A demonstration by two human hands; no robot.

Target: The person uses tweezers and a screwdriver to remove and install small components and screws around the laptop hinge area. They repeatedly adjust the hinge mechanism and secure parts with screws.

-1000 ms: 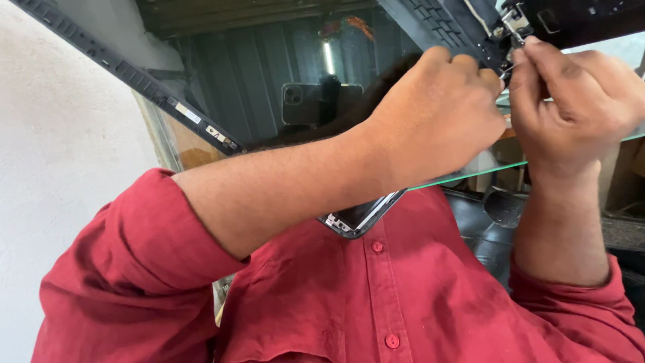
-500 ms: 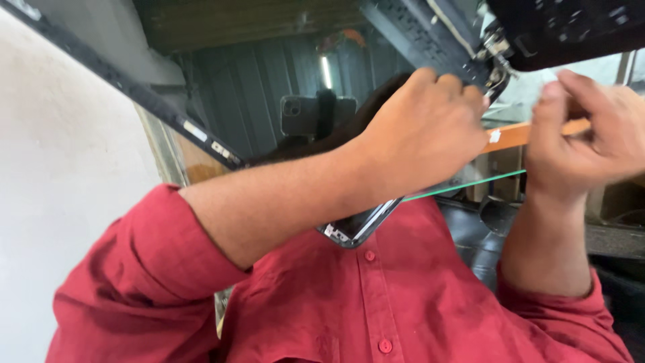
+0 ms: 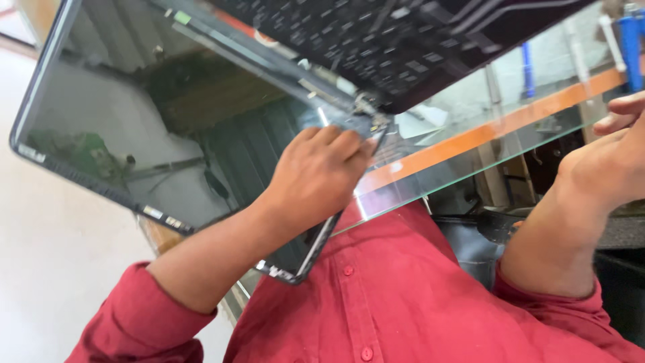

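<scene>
A person in a red shirt has an opened laptop on a glass counter, left hand closed in a grip on the partly loosened screen at its hinge, right hand loosely open, holding nothing.

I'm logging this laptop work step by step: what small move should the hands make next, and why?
Probably bring the right hand back to the hinge corner. The left hand alone grips the screen panel there, and the panel hangs off the glass tabletop edge, while the right hand hovers apart, holding nothing that shows.
</scene>
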